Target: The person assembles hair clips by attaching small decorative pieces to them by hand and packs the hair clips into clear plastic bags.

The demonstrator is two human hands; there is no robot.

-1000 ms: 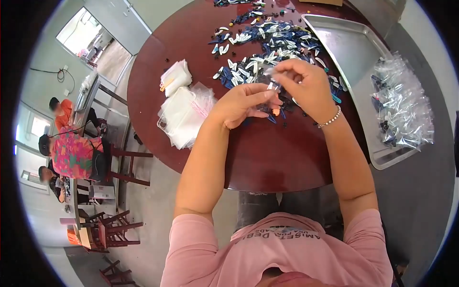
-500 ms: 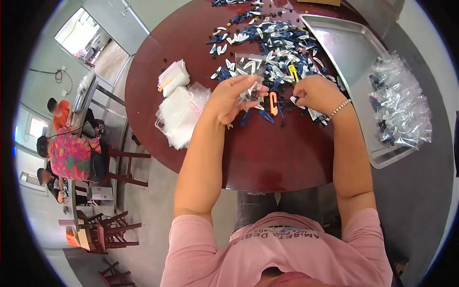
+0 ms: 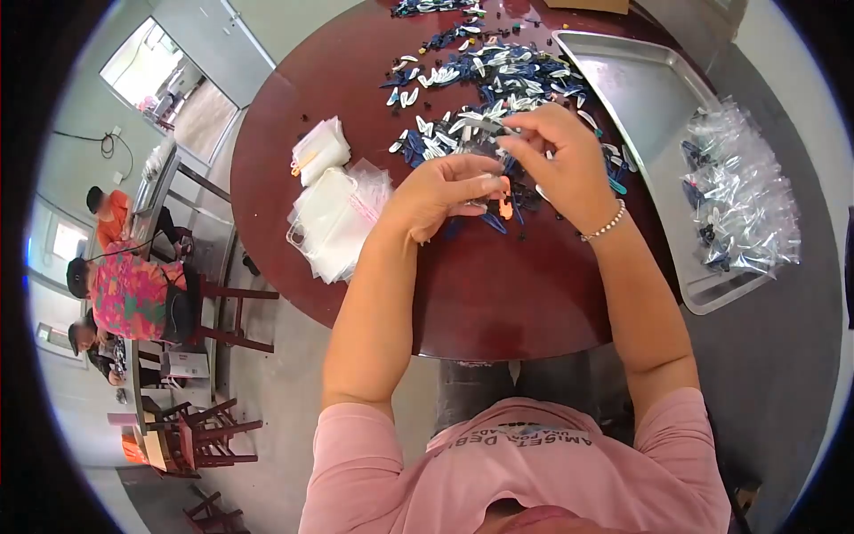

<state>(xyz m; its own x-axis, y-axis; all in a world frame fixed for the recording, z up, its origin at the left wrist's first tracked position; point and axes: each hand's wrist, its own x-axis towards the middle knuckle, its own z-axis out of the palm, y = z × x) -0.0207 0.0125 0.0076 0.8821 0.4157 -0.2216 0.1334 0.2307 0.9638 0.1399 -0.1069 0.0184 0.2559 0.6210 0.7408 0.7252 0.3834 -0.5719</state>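
My left hand (image 3: 447, 194) is closed on a small clear plastic bag (image 3: 480, 142), partly hidden by the fingers. At the mouth of that bag, my right hand (image 3: 556, 158) has its thumb and fingertips pinched together; what they hold is too small to make out. An orange clip (image 3: 506, 199) lies on the table just beyond my left fingertips, beside blue clips (image 3: 492, 222). Behind both hands spreads a pile of white and dark blue clips (image 3: 507, 76).
On the round red table (image 3: 498, 311), stacks of clear bags (image 3: 327, 222) and a white bundle (image 3: 320, 149) lie at left. A metal tray (image 3: 623, 89) at right holds filled bags (image 3: 743, 191). Several people (image 3: 133, 289) sit at the far left.
My right hand went down to the clips on the right, then came back up to the bag. My left hand still holds the bag, and its fingers have closed in more.
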